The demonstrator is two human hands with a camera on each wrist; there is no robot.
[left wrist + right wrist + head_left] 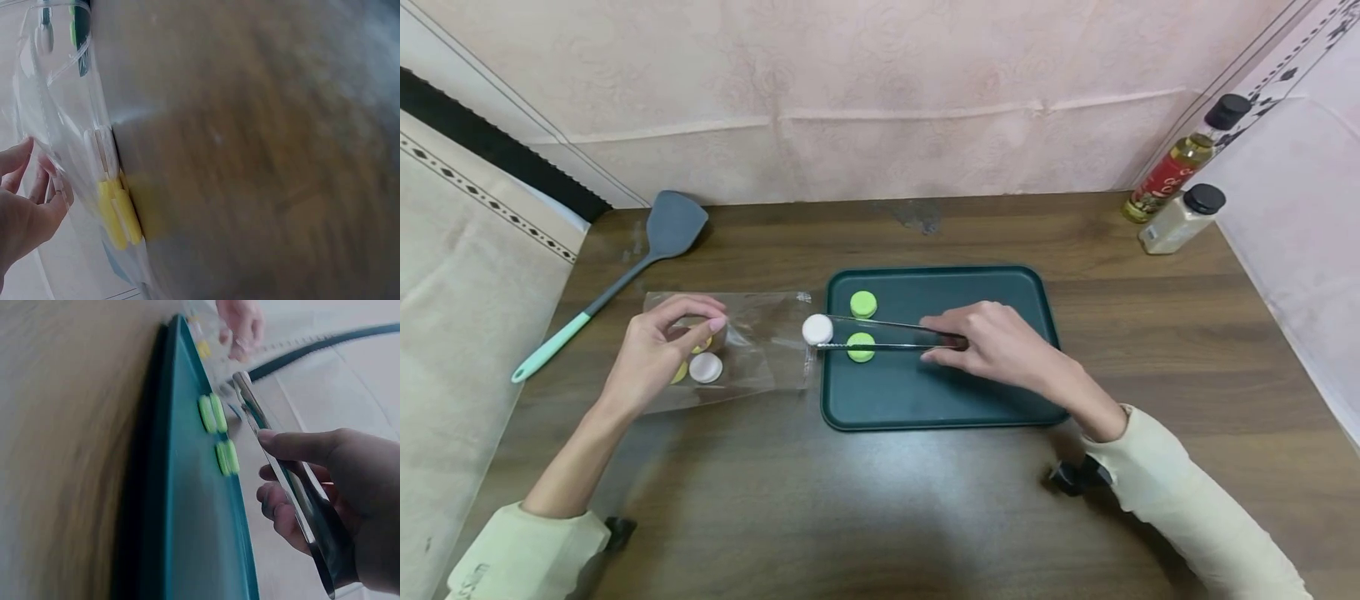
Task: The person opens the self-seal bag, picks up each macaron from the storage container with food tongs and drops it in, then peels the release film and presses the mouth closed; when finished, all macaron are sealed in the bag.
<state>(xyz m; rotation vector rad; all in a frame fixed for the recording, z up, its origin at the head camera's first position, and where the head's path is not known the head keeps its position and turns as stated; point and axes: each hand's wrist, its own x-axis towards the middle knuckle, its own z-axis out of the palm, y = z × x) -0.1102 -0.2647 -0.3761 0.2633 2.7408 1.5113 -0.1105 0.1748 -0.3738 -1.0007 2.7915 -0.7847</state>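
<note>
My right hand (996,346) grips metal tongs (895,325), whose tips hold a white macaron (817,329) just past the left edge of a dark green tray (940,408). Two green macarons (863,304) lie at the tray's left side; in the right wrist view, each green macaron (227,457) shows its two shells edge-on. To the left, my left hand (658,342) pinches the upper film of a clear plastic bag (767,358). Inside the bag are another white macaron (705,367) and yellow macarons (120,215), partly hidden by the hand in the head view.
A grey spatula (676,223) with a mint handle lies at the far left of the wooden table (850,517). An oil bottle (1172,175) and a black-capped jar (1180,221) stand at the back right. Cloth-covered walls (887,100) border the table.
</note>
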